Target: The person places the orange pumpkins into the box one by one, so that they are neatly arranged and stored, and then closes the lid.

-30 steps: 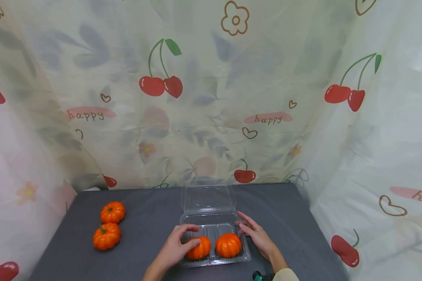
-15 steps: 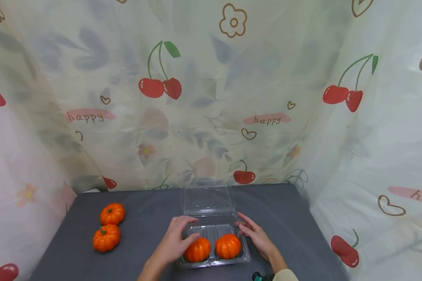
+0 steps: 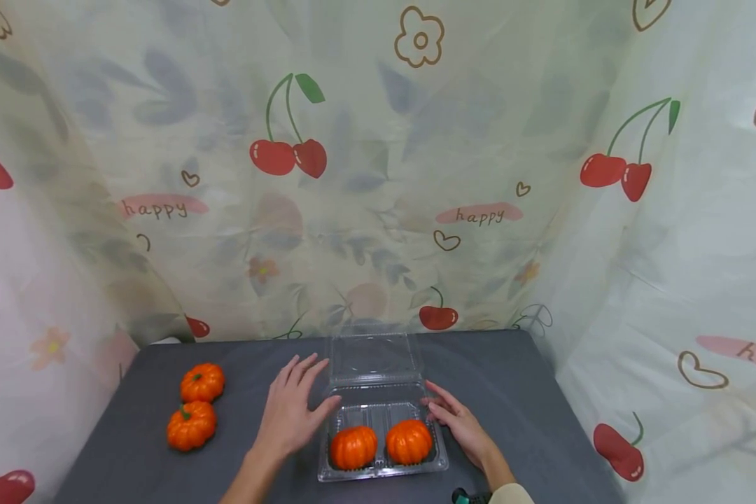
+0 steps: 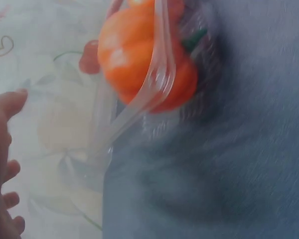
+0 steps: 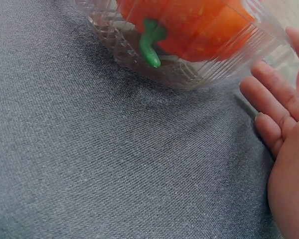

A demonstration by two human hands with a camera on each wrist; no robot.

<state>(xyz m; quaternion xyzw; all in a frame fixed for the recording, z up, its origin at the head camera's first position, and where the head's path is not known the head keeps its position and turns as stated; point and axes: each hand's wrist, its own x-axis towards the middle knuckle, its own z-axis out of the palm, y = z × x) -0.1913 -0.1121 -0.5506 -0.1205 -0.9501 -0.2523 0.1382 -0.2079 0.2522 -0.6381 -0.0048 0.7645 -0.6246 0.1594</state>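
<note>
In the head view a clear plastic clamshell container (image 3: pixel 381 473) lies with its lid (image 3: pixel 374 357) raised at the back. It holds two orange mini pumpkins, the left pumpkin (image 3: pixel 353 448) and the right pumpkin (image 3: pixel 409 442), side by side in its front part. My left hand (image 3: pixel 290 413) is off to the container's left with fingers spread and nothing in them. At the container's right side rests my right hand (image 3: pixel 466 427), its fingers loosely extended beside the wall. The right wrist view shows a green stem (image 5: pixel 150 45) through the plastic.
Two more mini pumpkins, a back pumpkin (image 3: pixel 202 383) and a front pumpkin (image 3: pixel 192 425), sit together at the left on the dark grey cloth (image 3: pixel 498 378). A patterned curtain (image 3: pixel 353 210) surrounds the table. Near my right wrist is a black-and-teal object (image 3: pixel 463 495).
My left hand has let go of the left pumpkin in the container and moved up and left, its fingers spreading. My right hand and the container have stayed in place.
</note>
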